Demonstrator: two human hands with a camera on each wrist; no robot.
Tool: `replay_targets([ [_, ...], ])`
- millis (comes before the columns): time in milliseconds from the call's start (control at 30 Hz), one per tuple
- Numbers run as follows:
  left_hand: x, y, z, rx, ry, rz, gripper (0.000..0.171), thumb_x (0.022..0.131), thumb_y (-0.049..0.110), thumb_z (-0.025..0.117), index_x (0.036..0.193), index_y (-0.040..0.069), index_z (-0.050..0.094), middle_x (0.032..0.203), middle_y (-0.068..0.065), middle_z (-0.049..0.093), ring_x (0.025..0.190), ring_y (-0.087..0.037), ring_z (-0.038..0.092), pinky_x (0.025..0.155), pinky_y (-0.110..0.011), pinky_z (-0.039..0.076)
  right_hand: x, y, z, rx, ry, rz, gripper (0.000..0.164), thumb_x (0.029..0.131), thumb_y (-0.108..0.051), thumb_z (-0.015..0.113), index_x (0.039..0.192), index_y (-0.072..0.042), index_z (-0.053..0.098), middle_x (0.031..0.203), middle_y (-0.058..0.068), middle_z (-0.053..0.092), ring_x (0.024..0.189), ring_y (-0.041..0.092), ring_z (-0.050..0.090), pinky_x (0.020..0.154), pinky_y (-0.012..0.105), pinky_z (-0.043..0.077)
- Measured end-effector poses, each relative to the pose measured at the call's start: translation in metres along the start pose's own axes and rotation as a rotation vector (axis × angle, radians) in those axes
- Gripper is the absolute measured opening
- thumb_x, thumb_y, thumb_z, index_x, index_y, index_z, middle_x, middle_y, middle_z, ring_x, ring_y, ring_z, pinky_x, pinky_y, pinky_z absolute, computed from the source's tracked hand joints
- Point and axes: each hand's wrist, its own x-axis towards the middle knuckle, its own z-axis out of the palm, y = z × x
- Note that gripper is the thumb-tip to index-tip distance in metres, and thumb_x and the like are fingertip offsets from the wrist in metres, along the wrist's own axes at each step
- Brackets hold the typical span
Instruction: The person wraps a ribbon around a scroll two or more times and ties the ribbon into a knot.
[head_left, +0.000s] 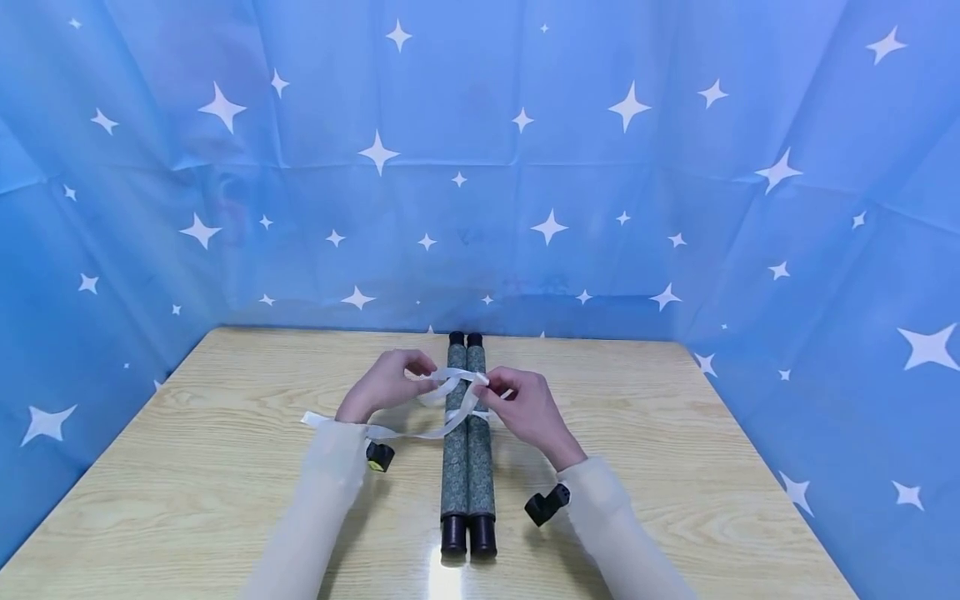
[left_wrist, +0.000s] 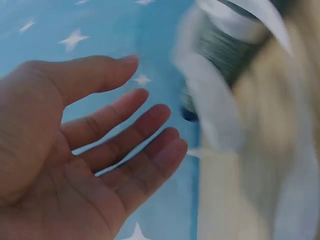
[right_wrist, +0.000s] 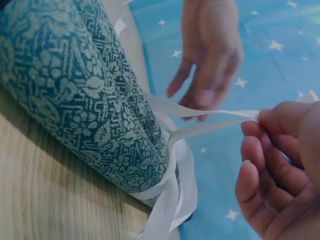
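Two rolls of a patterned green-blue scroll (head_left: 454, 467) lie side by side on the table, dark knobs at their ends. A white ribbon (right_wrist: 162, 210) wraps around both rolls near the middle, with loose lengths looping above them. My right hand (head_left: 525, 408) pinches a folded part of the ribbon between thumb and index finger, just right of the rolls. To the left, my left hand (head_left: 390, 382) hovers beside the ribbon, its fingers relaxed and nothing between them in the left wrist view. One long ribbon tail runs across the left wrist, its end sticking out beyond the sleeve.
The rolls rest on a light wood-grain table (head_left: 225, 467). A blue curtain (head_left: 465, 200) with white stars hangs behind the table and along both sides. Small black cameras (head_left: 547, 504) sit on both wrists, over cream sleeves.
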Motion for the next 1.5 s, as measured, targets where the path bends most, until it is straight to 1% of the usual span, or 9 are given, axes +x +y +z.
replay_targets([
  [133, -0.002, -0.01, 0.005, 0.088, -0.071, -0.029, 0.034, 0.092, 0.014, 0.075, 0.124, 0.003, 0.07, 0.124, -0.015, 0.069, 0.106, -0.03, 0.064, 0.093, -0.044, 0.052, 0.0, -0.001, 0.002, 0.009, -0.002, 0.0, 0.012, 0.097, -0.029, 0.072, 0.099, -0.018, 0.078, 0.088, 0.004, 0.077, 0.08, 0.039, 0.069, 0.061, 0.026, 0.049],
  [267, 0.001, -0.02, 0.009, 0.178, -0.113, 0.025, 0.028, 0.092, 0.008, 0.074, 0.12, 0.001, 0.073, 0.123, -0.015, 0.07, 0.097, -0.024, 0.064, 0.082, -0.036, 0.051, 0.0, -0.001, 0.002, 0.0, -0.001, -0.003, 0.013, 0.098, -0.029, 0.072, 0.099, -0.018, 0.078, 0.088, 0.003, 0.077, 0.079, 0.038, 0.069, 0.06, 0.026, 0.048],
  [400, 0.006, -0.028, 0.012, 0.285, -0.103, 0.118, 0.018, 0.094, 0.002, 0.068, 0.108, 0.002, 0.078, 0.112, -0.013, 0.075, 0.102, -0.026, 0.069, 0.085, -0.038, 0.055, 0.0, 0.002, 0.001, -0.007, 0.004, -0.007, 0.013, 0.098, -0.029, 0.071, 0.098, -0.018, 0.078, 0.087, 0.002, 0.077, 0.079, 0.039, 0.068, 0.06, 0.026, 0.048],
  [533, 0.005, -0.029, 0.012, 0.37, -0.084, 0.176, 0.015, 0.096, 0.002, 0.066, 0.101, 0.004, 0.08, 0.1, -0.009, 0.077, 0.089, -0.02, 0.07, 0.081, -0.037, 0.058, 0.0, 0.004, 0.001, -0.003, 0.005, -0.006, 0.013, 0.098, -0.028, 0.071, 0.098, -0.017, 0.077, 0.088, 0.005, 0.077, 0.08, 0.041, 0.067, 0.059, 0.026, 0.048],
  [733, -0.003, -0.025, 0.007, 0.427, -0.055, 0.178, 0.009, 0.097, 0.01, 0.069, 0.099, 0.008, 0.078, 0.085, -0.001, 0.073, 0.068, -0.01, 0.06, 0.066, -0.03, 0.051, 0.0, 0.003, -0.002, -0.017, -0.001, -0.004, 0.013, 0.099, -0.029, 0.07, 0.099, -0.018, 0.077, 0.091, 0.01, 0.076, 0.079, 0.033, 0.067, 0.062, 0.028, 0.049],
  [933, -0.012, -0.017, -0.003, 0.38, -0.089, 0.152, 0.011, 0.1, 0.013, 0.065, 0.101, 0.009, 0.075, 0.071, 0.004, 0.062, 0.056, -0.01, 0.046, 0.056, -0.026, 0.039, 0.0, 0.006, -0.003, -0.01, -0.004, 0.019, 0.014, 0.099, -0.03, 0.07, 0.101, -0.018, 0.077, 0.092, 0.011, 0.075, 0.079, 0.03, 0.066, 0.061, 0.029, 0.05],
  [1133, -0.023, -0.003, -0.016, 0.299, -0.15, 0.202, 0.013, 0.103, 0.012, 0.06, 0.101, 0.007, 0.072, 0.064, 0.005, 0.054, 0.054, -0.009, 0.04, 0.057, -0.024, 0.037, 0.001, 0.008, -0.003, 0.002, -0.007, 0.028, 0.014, 0.098, -0.03, 0.071, 0.102, -0.018, 0.077, 0.09, 0.007, 0.075, 0.083, 0.034, 0.068, 0.06, 0.028, 0.051],
  [1267, -0.031, 0.007, -0.023, 0.172, -0.201, 0.218, 0.014, 0.106, 0.012, 0.054, 0.103, 0.006, 0.066, 0.061, 0.004, 0.05, 0.052, -0.009, 0.039, 0.054, -0.025, 0.036, 0.0, 0.008, -0.004, -0.007, 0.0, 0.03, 0.012, 0.098, -0.029, 0.071, 0.101, -0.019, 0.078, 0.089, 0.003, 0.076, 0.082, 0.03, 0.068, 0.06, 0.028, 0.05],
  [1500, -0.043, 0.025, -0.028, -0.076, -0.266, 0.171, 0.014, 0.109, 0.013, 0.049, 0.11, 0.002, 0.058, 0.062, -0.002, 0.058, 0.049, -0.017, 0.052, 0.048, -0.03, 0.045, 0.0, 0.009, -0.005, -0.048, 0.015, 0.011, 0.009, 0.098, -0.026, 0.071, 0.099, -0.021, 0.078, 0.087, -0.002, 0.076, 0.077, 0.013, 0.065, 0.064, 0.028, 0.05],
])
